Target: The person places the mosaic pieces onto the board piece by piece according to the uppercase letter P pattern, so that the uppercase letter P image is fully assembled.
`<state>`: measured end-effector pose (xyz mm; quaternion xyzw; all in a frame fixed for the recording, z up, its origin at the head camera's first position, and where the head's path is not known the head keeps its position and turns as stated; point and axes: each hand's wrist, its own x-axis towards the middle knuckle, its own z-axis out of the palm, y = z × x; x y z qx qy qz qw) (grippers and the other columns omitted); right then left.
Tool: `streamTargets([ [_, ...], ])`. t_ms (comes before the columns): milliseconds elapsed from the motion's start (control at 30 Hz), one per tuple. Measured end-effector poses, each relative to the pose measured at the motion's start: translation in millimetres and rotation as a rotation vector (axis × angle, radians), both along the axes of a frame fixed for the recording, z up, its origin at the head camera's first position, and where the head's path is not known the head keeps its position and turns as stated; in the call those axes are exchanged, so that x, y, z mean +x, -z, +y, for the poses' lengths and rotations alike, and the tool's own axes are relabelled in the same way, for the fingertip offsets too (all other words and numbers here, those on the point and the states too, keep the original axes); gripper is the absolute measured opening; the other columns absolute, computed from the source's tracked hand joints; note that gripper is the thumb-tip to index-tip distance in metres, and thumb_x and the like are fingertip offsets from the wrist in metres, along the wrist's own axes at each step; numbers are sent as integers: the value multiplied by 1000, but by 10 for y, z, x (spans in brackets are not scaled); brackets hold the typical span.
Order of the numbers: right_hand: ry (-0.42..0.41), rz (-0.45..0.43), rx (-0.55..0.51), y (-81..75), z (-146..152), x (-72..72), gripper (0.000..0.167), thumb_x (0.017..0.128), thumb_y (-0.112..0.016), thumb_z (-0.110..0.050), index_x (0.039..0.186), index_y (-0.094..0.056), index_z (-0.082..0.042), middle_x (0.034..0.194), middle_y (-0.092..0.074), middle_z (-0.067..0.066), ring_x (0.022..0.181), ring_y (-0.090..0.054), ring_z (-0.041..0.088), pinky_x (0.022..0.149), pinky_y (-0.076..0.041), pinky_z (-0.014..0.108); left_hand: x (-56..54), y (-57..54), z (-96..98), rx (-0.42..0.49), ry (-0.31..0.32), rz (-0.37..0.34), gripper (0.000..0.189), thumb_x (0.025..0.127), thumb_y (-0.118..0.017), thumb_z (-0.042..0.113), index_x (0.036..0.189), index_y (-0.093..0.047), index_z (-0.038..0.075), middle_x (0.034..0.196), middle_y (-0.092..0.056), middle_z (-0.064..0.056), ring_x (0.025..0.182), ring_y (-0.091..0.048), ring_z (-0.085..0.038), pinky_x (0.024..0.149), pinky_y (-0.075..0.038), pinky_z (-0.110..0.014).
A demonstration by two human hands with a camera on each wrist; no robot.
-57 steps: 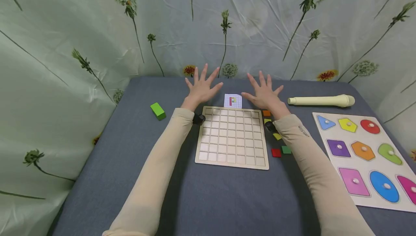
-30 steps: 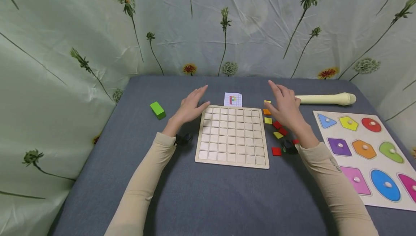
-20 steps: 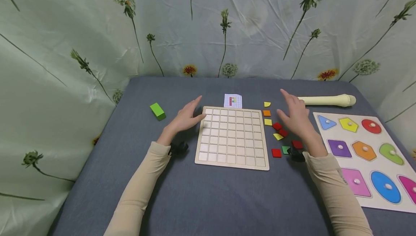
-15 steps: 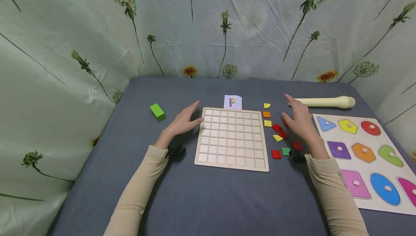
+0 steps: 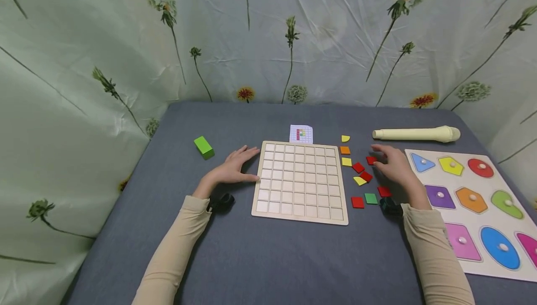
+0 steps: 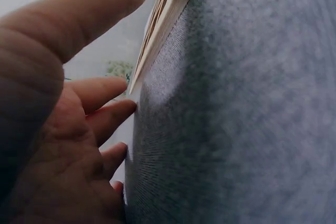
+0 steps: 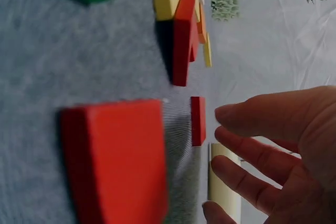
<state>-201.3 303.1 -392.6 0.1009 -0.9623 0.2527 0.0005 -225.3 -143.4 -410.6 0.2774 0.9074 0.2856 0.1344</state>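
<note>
A pale wooden grid board (image 5: 299, 181) lies flat mid-table. My left hand (image 5: 230, 167) is spread at its left side, with the thumb at the board's edge. In the left wrist view the fingers (image 6: 113, 119) extend toward the board's far corner and hold nothing. My right hand (image 5: 394, 167) hovers low beside a small red tile (image 5: 371, 160), its fingers slightly bent. The right wrist view shows a gap between that tile (image 7: 198, 121) and the fingertips (image 7: 227, 114). Several other red, yellow, orange and green (image 5: 371, 198) tiles lie scattered between the board and this hand.
A card with a coloured grid pattern (image 5: 301, 134) lies behind the board. At left sits a green block (image 5: 203, 147). On the right are a cream microphone-shaped object (image 5: 415, 134) and a knobbed shape puzzle (image 5: 449, 204). A flower-printed curtain (image 5: 268, 39) hangs beyond the table.
Both hands have drawn back from the table's far side and moved apart. The left has come down to the board's left edge, the right to the red tile. The tiles have not moved.
</note>
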Motion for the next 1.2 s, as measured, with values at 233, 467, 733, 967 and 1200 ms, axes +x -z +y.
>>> streamTargets([
  [233, 22, -36, 21, 22, 25, -12, 46, 84, -58, -1, 127, -48, 11, 122, -52, 36, 105, -53, 48, 90, -41, 58, 11, 12, -8, -1, 42, 18, 87, 78, -75, 33, 148, -29, 7, 156, -25, -14, 146, -4, -41, 114, -4, -60],
  [467, 44, -7, 61, 43, -9, -35, 36, 83, -62, -4, 115, -59, 11, 107, -58, 32, 88, -54, 38, 78, -44, 48, 6, 23, -14, -2, 49, 23, 86, 77, -76, 32, 147, -32, 9, 155, -28, -12, 146, -4, -40, 113, -2, -60],
  [733, 60, -24, 103, 63, -33, -60, 29, 83, -64, -9, 105, -65, 10, 97, -60, 28, 83, -53, 33, 74, -44, 45, 21, 47, -23, 10, 44, 68, 84, 76, -78, 30, 145, -36, 7, 152, -33, -14, 144, -18, -36, 111, -8, -61],
  [967, 72, -49, 121, 54, -47, -49, 32, 85, -63, -12, 108, -64, 10, 102, -62, 30, 87, -55, 35, 79, -45, 50, 28, 105, -7, 44, 27, 87, 83, 73, -79, 31, 143, -40, 7, 149, -37, -13, 138, -26, -35, 106, -16, -62],
  [1200, 63, -10, 99, 4, -141, 17, 33, 85, -64, -10, 110, -63, 11, 103, -60, 30, 88, -55, 37, 80, -46, 51, 32, 121, 11, 54, 17, 99, 83, 72, -80, 31, 142, -42, 7, 149, -38, -13, 137, -27, -35, 106, -18, -61],
])
